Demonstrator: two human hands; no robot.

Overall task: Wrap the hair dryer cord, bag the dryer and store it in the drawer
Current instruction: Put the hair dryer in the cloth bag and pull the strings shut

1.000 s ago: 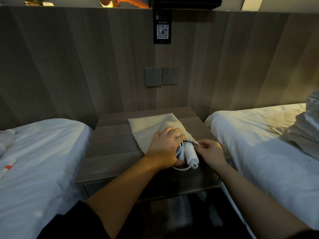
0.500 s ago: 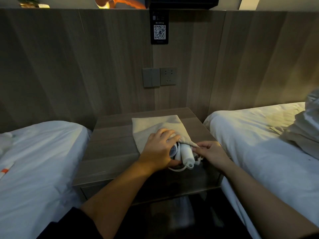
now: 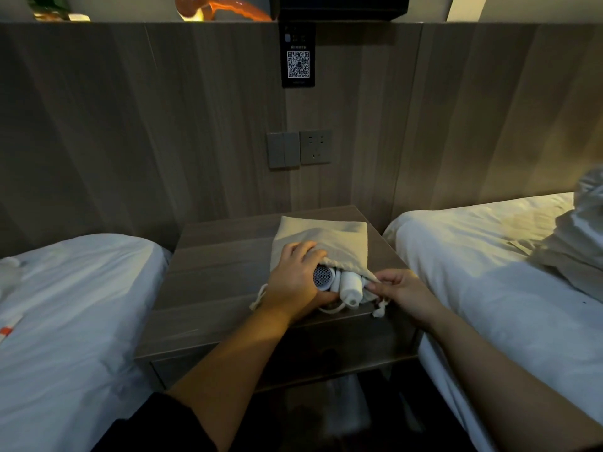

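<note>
A beige drawstring bag (image 3: 326, 238) lies on the wooden nightstand (image 3: 215, 275). The white hair dryer (image 3: 339, 283) sits partly inside the bag's mouth, its grille and folded handle still showing, with a loop of white cord under it. My left hand (image 3: 297, 282) curls over the bag's left rim and the dryer's round end. My right hand (image 3: 398, 290) pinches the right edge of the bag's mouth beside the knotted drawstring (image 3: 380, 309). The nightstand's drawer front (image 3: 280, 367) is dark below the top.
White beds flank the nightstand, the left bed (image 3: 75, 298) and the right bed (image 3: 489, 256) with a rumpled pillow (image 3: 584, 230). A wood-panel wall behind carries a switch and socket (image 3: 298, 148) and a QR card (image 3: 298, 57).
The bag's mouth has been drawn further over the dryer, which now sits deeper inside. Both hands shifted slightly toward the back of the nightstand.
</note>
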